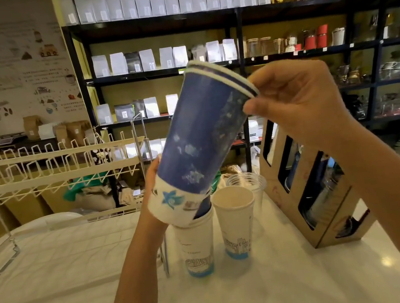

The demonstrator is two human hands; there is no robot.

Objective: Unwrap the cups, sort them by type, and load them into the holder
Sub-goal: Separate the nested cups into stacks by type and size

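I hold a small stack of blue paper cups [202, 135] tilted in mid-air above the counter. My left hand [153, 199] grips its white bottom end, and my right hand [297, 104] pinches the white rims at the top. Below stand two white paper cups with blue print, one [197, 246] right under the stack and one [235, 220] beside it. A clear plastic cup [248, 183] stands just behind them. The brown cardboard cup holder [314, 186] with windowed slots sits at the right, with cups visible inside.
A cream wire rack [50, 169] stands on the white counter [57, 274] at the left. Dark shelving [242, 60] with white bags, jars and mugs fills the background. A thin metal stand [140, 139] rises behind the cups.
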